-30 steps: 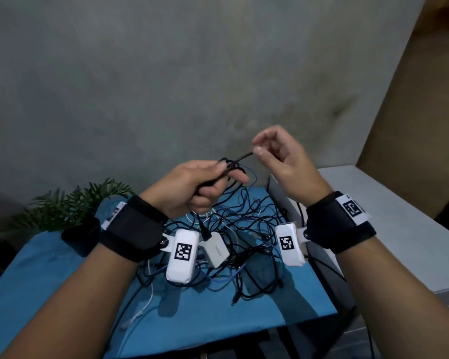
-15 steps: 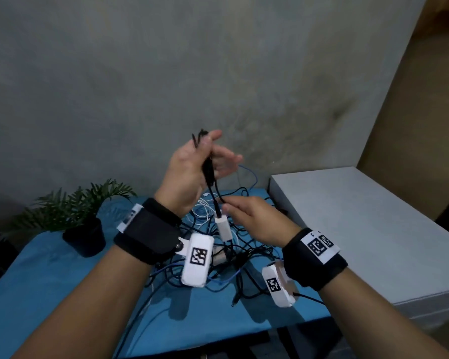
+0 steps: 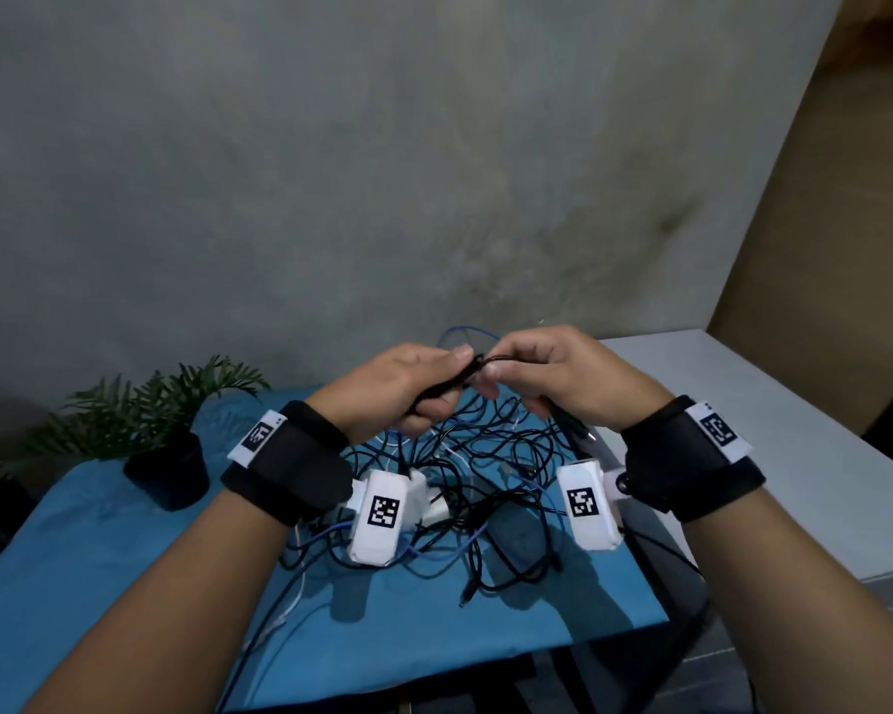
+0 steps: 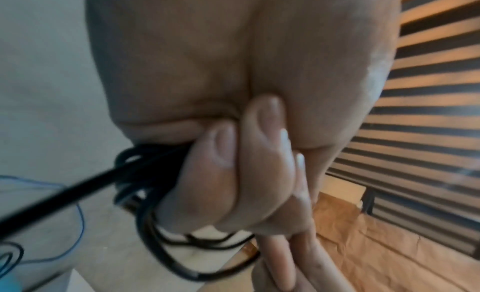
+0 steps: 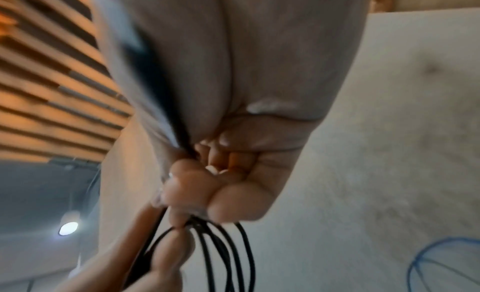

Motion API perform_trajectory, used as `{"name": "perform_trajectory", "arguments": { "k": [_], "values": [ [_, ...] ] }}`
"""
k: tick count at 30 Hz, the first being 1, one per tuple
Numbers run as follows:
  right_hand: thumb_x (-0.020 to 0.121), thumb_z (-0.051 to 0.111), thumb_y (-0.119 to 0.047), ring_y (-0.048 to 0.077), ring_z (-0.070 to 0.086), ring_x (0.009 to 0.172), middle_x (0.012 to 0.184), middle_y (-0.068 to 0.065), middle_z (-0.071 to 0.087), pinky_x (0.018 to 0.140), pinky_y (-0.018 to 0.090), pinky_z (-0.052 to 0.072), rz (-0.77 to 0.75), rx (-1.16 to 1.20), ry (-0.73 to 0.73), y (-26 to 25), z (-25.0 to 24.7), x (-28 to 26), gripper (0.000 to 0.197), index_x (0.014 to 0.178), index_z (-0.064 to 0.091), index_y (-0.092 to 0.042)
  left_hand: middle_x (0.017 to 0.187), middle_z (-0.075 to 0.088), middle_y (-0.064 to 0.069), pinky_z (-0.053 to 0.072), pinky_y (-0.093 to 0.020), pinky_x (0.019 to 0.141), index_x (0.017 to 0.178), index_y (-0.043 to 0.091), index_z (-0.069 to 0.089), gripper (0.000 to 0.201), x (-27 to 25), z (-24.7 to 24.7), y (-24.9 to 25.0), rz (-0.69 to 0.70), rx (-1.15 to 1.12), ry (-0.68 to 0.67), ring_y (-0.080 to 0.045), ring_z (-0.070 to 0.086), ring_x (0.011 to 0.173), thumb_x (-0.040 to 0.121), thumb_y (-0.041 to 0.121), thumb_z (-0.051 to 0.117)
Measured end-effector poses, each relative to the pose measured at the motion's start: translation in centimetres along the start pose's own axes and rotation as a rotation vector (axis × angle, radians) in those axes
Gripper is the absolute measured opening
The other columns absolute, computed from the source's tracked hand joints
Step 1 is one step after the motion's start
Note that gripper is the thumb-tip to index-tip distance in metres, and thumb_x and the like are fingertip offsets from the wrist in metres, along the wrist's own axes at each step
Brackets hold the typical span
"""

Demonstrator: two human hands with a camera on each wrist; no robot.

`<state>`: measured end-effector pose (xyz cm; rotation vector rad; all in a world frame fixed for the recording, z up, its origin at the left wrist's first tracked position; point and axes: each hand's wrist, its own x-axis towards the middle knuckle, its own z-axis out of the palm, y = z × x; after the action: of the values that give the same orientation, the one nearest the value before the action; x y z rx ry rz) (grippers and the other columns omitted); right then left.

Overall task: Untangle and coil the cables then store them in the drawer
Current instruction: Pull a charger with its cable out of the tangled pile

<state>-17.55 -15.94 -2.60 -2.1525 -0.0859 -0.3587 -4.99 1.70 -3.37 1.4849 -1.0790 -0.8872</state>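
Blue cloth-covered table [image 3: 99, 584] spread out under me, a pale grey cabinet top [image 3: 774, 456] to my right, and I can't see any drawer from here. On the cloth sits the big tangled heap of black, blue and white cables [image 3: 485, 487], well knotted, with a white adapter block [image 3: 436, 499] buried in it and a loose black plug end [image 3: 464, 603] poking toward me. A small potted green plant [image 3: 168, 435] stands off to the left, clear of the mess.

Both hands are up above the heap, knuckles nearly touching. My left hand [image 3: 398, 389] has its fingers [image 4: 215, 169] curled tight round a small bundle of thin black cable loops [image 4: 145, 193], with one strand running out taut toward the pile. My right hand [image 3: 552, 378] is closed too, fingertips [image 5: 192, 185] pinching the same black cable where several strands [image 5: 223, 251] hang below, and a dark length runs back along my palm. A thin blue wire loop [image 3: 465, 333] arcs just behind my hands, apart from what I'm holding.

So I reckon I'm in the coiling step on this one black cable, while the rest is not yet untangled. Early days. The next move, I'd judge, calls for drawing more slack from the heap and laying another loop into my left hand without dragging the blue wire or the adapter along.
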Motion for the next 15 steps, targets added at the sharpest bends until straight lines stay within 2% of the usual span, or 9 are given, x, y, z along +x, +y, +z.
{"name": "perform_trajectory", "arguments": {
  "k": [2,5,7,9,11,12,13,14,15],
  "values": [
    [0.096,0.064,-0.014,0.014,0.048,0.045,0.057,0.007,0.051,0.049,0.025,0.041,0.008,0.134,0.031,0.3,-0.2,-0.1,0.016,0.092,0.064,0.002,0.054,0.026,0.003,0.012,-0.023,0.041,0.097,0.001,0.067,0.046,-0.2,-0.2,0.1,-0.015,-0.029,-0.052,-0.008,0.017,0.042,0.1,0.043,0.049],
    [0.097,0.064,-0.025,0.014,0.05,0.048,0.056,-0.002,0.049,0.053,0.026,0.045,-0.016,0.157,0.14,0.7,0.1,-0.2,0.026,0.092,0.061,0.0,0.051,0.028,0.006,0.012,-0.021,0.041,0.079,0.011,0.058,0.036,-0.3,-0.5,0.2,-0.02,-0.18,-0.084,-0.006,0.017,0.037,0.101,0.038,0.049],
    [0.103,0.055,-0.028,0.018,0.055,0.059,0.064,0.0,0.054,0.061,0.038,0.05,-0.059,0.047,0.225,1.1,1.2,-0.1,0.021,0.094,0.06,-0.01,0.051,0.026,0.007,0.012,-0.02,0.04,0.078,0.014,0.05,0.033,-0.2,-0.4,0.4,-0.013,-0.287,-0.087,-0.004,0.017,0.035,0.103,0.034,0.044],
    [0.106,0.046,-0.034,0.028,0.057,0.073,0.078,0.007,0.058,0.073,0.054,0.051,-0.08,-0.04,0.29,1.4,2.5,-0.1,0.023,0.094,0.055,-0.016,0.051,0.026,0.008,0.013,-0.019,0.039,0.078,0.015,0.046,0.032,-0.2,-0.3,0.8,-0.012,-0.376,-0.103,-0.004,0.015,0.035,0.103,0.033,0.041],
    [0.106,0.038,-0.043,0.029,0.057,0.085,0.091,0.012,0.058,0.081,0.059,0.049,-0.071,0.005,0.355,1.0,3.8,-0.3,0.028,0.101,0.051,-0.019,0.05,0.024,0.008,0.012,-0.019,0.038,0.077,0.017,0.044,0.032,-0.2,-0.2,1.2,-0.028,-0.41,-0.103,-0.007,0.011,0.036,0.103,0.034,0.041],
    [0.106,0.034,-0.049,0.023,0.058,0.092,0.098,0.009,0.059,0.084,0.054,0.05,-0.056,0.053,0.377,0.7,4.5,-0.5,0.032,0.108,0.049,-0.022,0.049,0.024,0.009,0.012,-0.019,0.038,0.076,0.017,0.043,0.031,-0.2,-0.1,1.3,-0.039,-0.412,-0.095,-0.008,0.009,0.037,0.102,0.035,0.042],
    [0.106,0.03,-0.054,0.015,0.059,0.102,0.109,0.003,0.061,0.091,0.045,0.05,-0.04,0.083,0.387,0.5,5.0,-0.6,0.036,0.119,0.048,-0.025,0.049,0.023,0.009,0.012,-0.019,0.038,0.075,0.018,0.043,0.031,-0.2,0.0,1.5,-0.048,-0.412,-0.087,-0.008,0.009,0.037,0.101,0.035,0.043],
    [0.104,0.028,-0.057,0.007,0.057,0.114,0.119,-0.004,0.061,0.098,0.034,0.047,-0.029,0.083,0.386,0.2,5.5,-0.7,0.042,0.131,0.044,-0.028,0.049,0.023,0.009,0.011,-0.019,0.038,0.074,0.018,0.044,0.031,-0.2,0.2,1.6,-0.052,-0.411,-0.08,-0.008,0.01,0.036,0.1,0.035,0.044],
    [0.102,0.029,-0.058,0.002,0.056,0.119,0.122,-0.011,0.063,0.102,0.026,0.043,-0.026,0.074,0.377,0.0,5.9,-0.7,0.048,0.139,0.04,-0.03,0.048,0.023,0.009,0.011,-0.019,0.039,0.073,0.018,0.044,0.032,-0.1,0.2,1.6,-0.054,-0.416,-0.071,-0.006,0.012,0.035,0.1,0.035,0.044]
  ]
}}
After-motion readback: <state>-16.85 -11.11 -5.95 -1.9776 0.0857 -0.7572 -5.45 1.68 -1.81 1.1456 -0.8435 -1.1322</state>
